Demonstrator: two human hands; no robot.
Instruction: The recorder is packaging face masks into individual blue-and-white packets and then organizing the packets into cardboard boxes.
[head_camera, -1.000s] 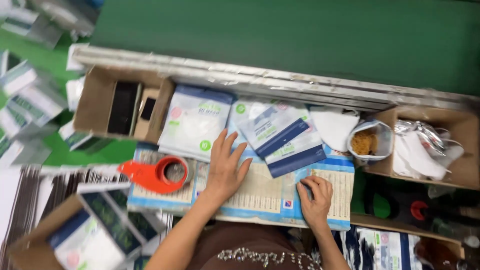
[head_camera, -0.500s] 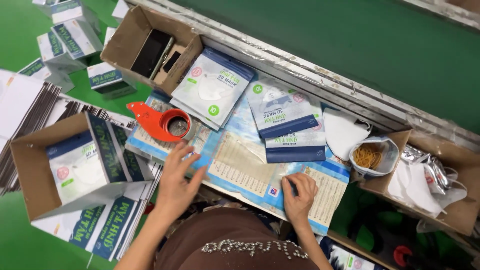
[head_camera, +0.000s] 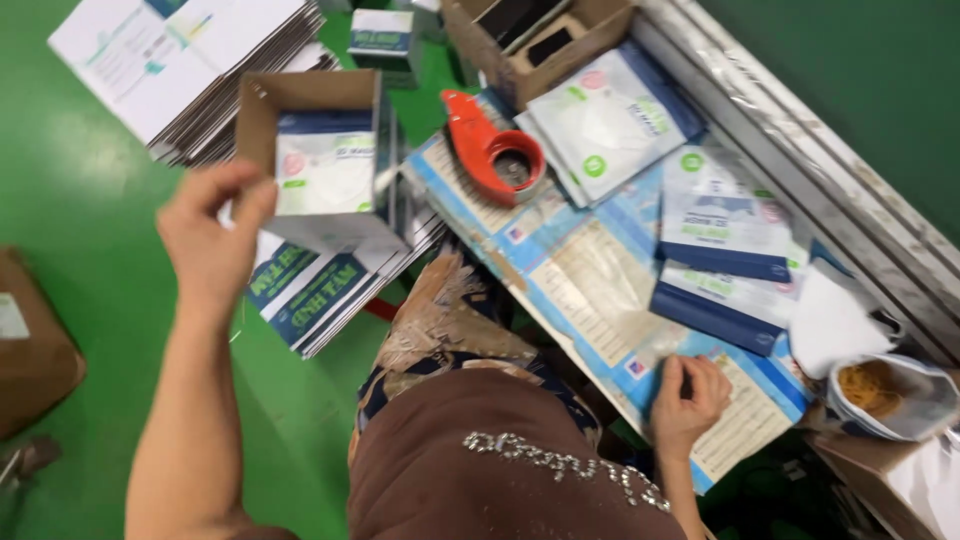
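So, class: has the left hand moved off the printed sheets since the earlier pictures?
Yes. The left hand has swung away from the tape dispenser, over to the open carton.

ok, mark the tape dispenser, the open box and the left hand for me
tape dispenser (head_camera: 497, 152), head view, on its red body beside the roll.
open box (head_camera: 325, 170), head view, on the white pouch face showing inside it.
left hand (head_camera: 212, 232), head view, on the back of the hand.

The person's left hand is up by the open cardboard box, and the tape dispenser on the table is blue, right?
Not quite. The tape dispenser on the table is orange-red, not blue, as the head view shows. The rest holds: the left hand is raised beside the open cardboard box.
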